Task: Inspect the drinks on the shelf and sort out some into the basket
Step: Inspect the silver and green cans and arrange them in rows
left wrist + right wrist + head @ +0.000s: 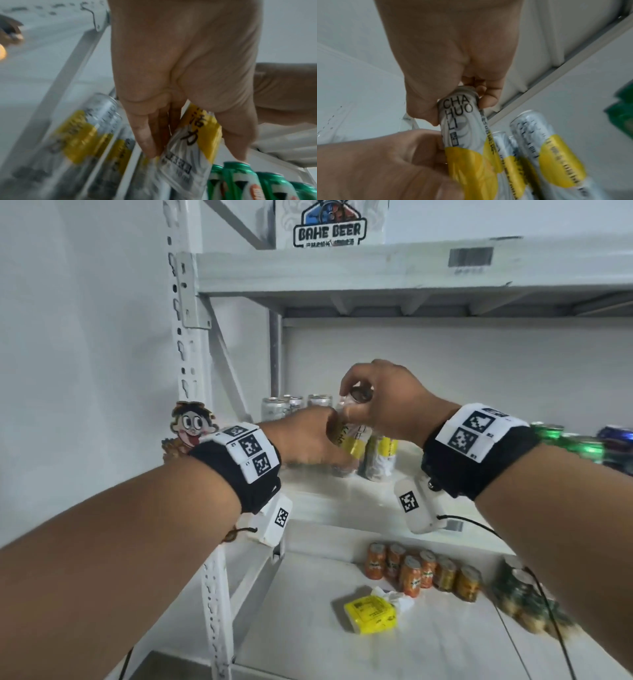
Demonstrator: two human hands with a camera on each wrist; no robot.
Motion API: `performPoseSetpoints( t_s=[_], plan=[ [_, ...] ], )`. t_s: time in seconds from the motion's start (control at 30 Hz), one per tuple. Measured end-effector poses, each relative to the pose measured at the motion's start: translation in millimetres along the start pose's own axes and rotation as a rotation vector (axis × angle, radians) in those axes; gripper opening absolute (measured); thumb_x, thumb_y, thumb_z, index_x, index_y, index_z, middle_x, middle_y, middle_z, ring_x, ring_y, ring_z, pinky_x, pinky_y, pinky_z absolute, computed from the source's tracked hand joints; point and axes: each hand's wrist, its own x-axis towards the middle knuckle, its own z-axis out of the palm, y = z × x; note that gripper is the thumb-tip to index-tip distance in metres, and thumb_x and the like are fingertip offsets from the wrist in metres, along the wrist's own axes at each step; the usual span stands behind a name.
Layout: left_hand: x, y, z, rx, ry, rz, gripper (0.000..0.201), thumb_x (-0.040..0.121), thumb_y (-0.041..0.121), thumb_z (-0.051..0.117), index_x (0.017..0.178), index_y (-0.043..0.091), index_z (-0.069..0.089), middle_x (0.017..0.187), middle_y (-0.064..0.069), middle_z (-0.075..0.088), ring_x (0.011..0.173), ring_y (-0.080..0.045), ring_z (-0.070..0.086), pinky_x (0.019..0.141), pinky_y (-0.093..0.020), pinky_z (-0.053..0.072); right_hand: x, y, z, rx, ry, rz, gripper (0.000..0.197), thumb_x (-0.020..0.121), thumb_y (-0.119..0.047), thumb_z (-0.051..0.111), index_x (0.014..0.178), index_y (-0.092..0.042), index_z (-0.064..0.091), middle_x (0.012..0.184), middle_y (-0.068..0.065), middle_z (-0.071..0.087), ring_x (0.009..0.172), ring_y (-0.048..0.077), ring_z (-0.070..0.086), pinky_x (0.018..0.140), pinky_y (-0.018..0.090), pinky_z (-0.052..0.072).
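White-and-yellow slim can [354, 436], left hand [301, 440] gripping body, right hand [383, 402] pinching rim

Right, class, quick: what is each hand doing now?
Left hand: grips the body of the slim white-and-yellow drink can.
Right hand: pinches that can's top.

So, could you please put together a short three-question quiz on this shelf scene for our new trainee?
1. True or false: both hands hold the same slim white-and-yellow drink can.
2. Which hand grips the can's top rim? A) left hand B) right hand
3. Fill in: the round orange drink cans stand on the ___ shelf board.

Key: 1 true; 2 B; 3 lower.
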Motion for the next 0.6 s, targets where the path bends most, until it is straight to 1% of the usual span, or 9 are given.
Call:
performPoseSetpoints(
  t_s=[0.07,0.1,0.2,0.23,0.33,0.4,0.47,0.53,0.6],
  plan=[
    [8,23,26,-0.143,0.013,0.002,0.052,0.077,0.020,0.096,0.124,0.016,0.073,0.113,-0.001,0.081,0.105,-0.025,0.079,0.097,-0.048,0.064,-19,16,-17,0.042,0.024,0.044,0.026,0.080,-0.036,0.084,0.102,-0.029,0.073,0.100,-0.001,0.058,0.084,0.012,0.058,0.070,0.023,0.045],
    [12,33,38,-0.174,0.018,0.013,0.053,0.078,0.015,0.095,0.126,0.014,0.072,0.115,-0.003,0.081,0.107,-0.025,0.079,0.094,-0.046,0.065,-28,25,-24,0.048,0.027,0.071,0.027,0.080,-0.036,0.084,0.103,-0.029,0.073,0.100,-0.002,0.058,0.083,0.009,0.057,0.068,0.019,0.044],
    [26,70,76,-0.179,0.005,0.069,0.041,0.079,0.017,0.095,0.115,0.016,0.075,0.102,0.004,0.082,0.091,-0.008,0.079,0.074,-0.020,0.063,-63,61,-50,0.084,0.048,0.182,0.032,0.083,-0.038,0.082,0.112,-0.028,0.071,0.098,-0.008,0.061,0.083,0.002,0.058,0.064,0.017,0.045],
    [29,80,86,-0.178,0.011,0.081,0.038,0.079,0.019,0.095,0.112,0.015,0.076,0.100,0.005,0.082,0.088,-0.006,0.078,0.072,-0.016,0.061,-73,71,-58,0.130,0.064,0.230,0.036,0.084,-0.038,0.082,0.115,-0.027,0.068,0.099,-0.009,0.063,0.083,0.004,0.061,0.063,0.019,0.047],
    [44,112,122,-0.228,0.018,0.112,0.031,0.079,0.017,0.094,0.105,0.014,0.078,0.097,0.001,0.083,0.091,-0.014,0.080,0.083,-0.028,0.065,-104,109,-81,0.284,0.119,0.363,0.048,0.082,-0.042,0.086,0.119,-0.023,0.064,0.101,-0.004,0.068,0.083,0.012,0.067,0.066,0.026,0.052],
    [54,131,145,-0.271,-0.012,0.132,0.032,0.079,0.017,0.094,0.107,0.014,0.078,0.099,0.000,0.083,0.094,-0.018,0.080,0.087,-0.035,0.065,-124,132,-94,0.340,0.143,0.429,0.048,0.080,-0.046,0.087,0.116,-0.022,0.066,0.100,-0.003,0.072,0.084,0.014,0.071,0.068,0.029,0.056],
    [65,145,167,-0.300,-0.032,0.148,0.034,0.079,0.019,0.094,0.107,0.012,0.077,0.097,0.000,0.083,0.093,-0.020,0.080,0.084,-0.038,0.066,-142,154,-100,0.386,0.156,0.467,0.043,0.081,-0.047,0.086,0.110,-0.022,0.067,0.096,-0.003,0.075,0.082,0.011,0.072,0.066,0.028,0.056],
    [75,153,186,-0.342,-0.031,0.153,0.028,0.079,0.019,0.095,0.099,0.014,0.076,0.086,0.003,0.082,0.082,-0.015,0.080,0.073,-0.033,0.063,-157,172,-101,0.465,0.141,0.492,0.041,0.083,-0.044,0.087,0.111,-0.022,0.068,0.099,-0.001,0.077,0.087,0.014,0.075,0.075,0.035,0.061],
    [82,156,198,-0.397,-0.024,0.142,0.033,0.075,0.020,0.096,0.099,0.010,0.075,0.092,-0.005,0.083,0.090,-0.023,0.081,0.081,-0.040,0.066,-168,185,-96,0.554,0.121,0.497,0.041,0.087,-0.037,0.085,0.118,-0.017,0.069,0.108,0.005,0.078,0.101,0.024,0.076,0.091,0.048,0.062]
  ],
)
